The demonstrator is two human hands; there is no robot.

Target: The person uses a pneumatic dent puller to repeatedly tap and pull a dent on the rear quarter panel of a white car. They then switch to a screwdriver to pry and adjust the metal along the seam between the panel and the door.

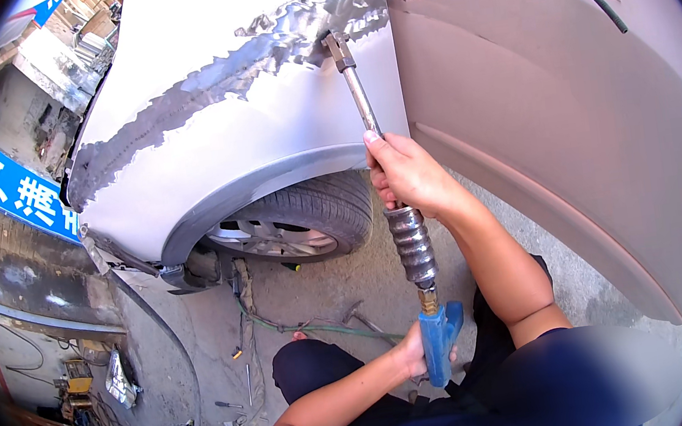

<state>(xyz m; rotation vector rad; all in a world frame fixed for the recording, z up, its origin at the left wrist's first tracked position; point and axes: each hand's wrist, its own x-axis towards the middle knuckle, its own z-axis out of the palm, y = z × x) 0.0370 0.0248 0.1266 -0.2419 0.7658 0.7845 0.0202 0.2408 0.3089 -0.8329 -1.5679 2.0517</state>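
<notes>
A slide hammer dent puller (pixel 412 247) with a ribbed metal weight and a blue pistol grip reaches up from my lap to the car's fender (pixel 262 120). My left hand (pixel 416 352) is closed round its blue grip. Higher up, my right hand (pixel 408 172) wraps the metal shaft just above the ribbed weight. The puller's square head (pixel 337 48) meets a band of bare, scraped metal (pixel 206 85) that crosses the white fender. Whether the head is fixed to the metal or only touches it, I cannot tell.
Below the fender sits a wheel (pixel 300 222). An open car door (pixel 552 127) stands on the right. A black hose (pixel 173 336), a green hose (pixel 330 328) and a hammer (pixel 362 317) lie low down. Clutter and a yellow machine (pixel 78 377) are at left.
</notes>
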